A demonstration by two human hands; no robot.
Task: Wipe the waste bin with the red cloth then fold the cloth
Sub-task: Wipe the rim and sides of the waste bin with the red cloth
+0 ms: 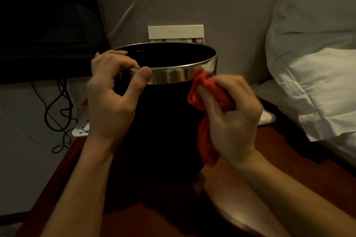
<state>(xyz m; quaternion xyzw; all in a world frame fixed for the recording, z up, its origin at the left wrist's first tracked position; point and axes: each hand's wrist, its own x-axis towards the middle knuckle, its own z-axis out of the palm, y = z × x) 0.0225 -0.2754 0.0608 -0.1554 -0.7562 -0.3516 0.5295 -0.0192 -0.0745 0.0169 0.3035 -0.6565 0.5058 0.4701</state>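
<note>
A black waste bin (165, 121) with a shiny metal rim band stands upright on a dark reddish table (289, 159). My left hand (111, 92) grips the rim on the bin's left side, fingers curled over the edge and thumb pressed on the metal band. My right hand (231, 113) holds a bunched red cloth (208, 98) against the bin's right side, just below the rim. A tail of the cloth hangs down past my wrist.
A white pillow (312, 75) and bedding lie at the right. A dark screen (48, 25) stands at the left, with black cables (57, 113) hanging below it. A card holder (175, 33) sits behind the bin against the wall.
</note>
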